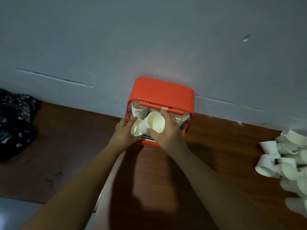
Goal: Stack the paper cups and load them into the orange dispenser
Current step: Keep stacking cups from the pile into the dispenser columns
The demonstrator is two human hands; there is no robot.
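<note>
Just beyond our right hand [166,132], which grips a cup [155,122], the dispenser [162,91], our left hand [123,132] holds a second cup [135,130].

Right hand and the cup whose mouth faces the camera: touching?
Touching. The head view shows the right hand gripping the cup, thumb on its near rim and fingers over the far rim.
</note>
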